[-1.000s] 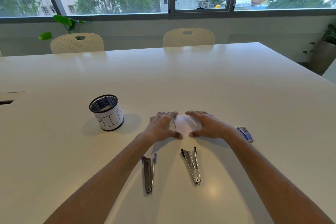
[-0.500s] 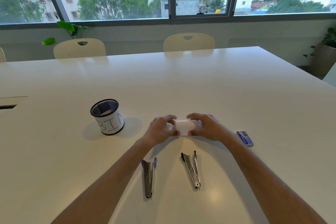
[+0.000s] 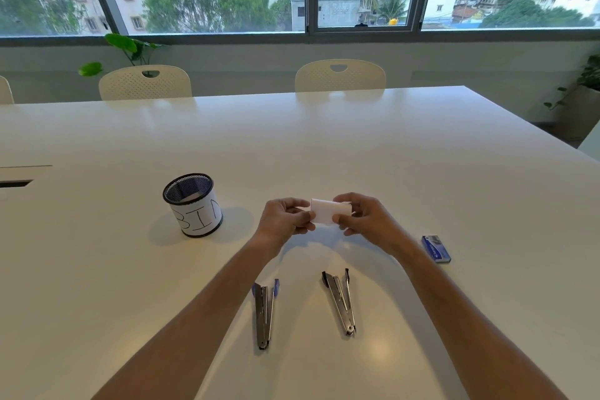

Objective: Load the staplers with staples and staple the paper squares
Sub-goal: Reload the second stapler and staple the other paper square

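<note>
Head view: left hand [image 3: 285,221] and right hand [image 3: 367,217] pinch opposite ends of the paper squares [image 3: 328,211] between them.

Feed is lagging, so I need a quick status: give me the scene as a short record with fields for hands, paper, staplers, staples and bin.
left hand: pinches paper's left edge
right hand: pinches paper's right edge
paper: white, held above table
staplers: two, both open, near the person; left, right
staple box: blue, right of hands
bin: mesh cup, left of hands
</note>
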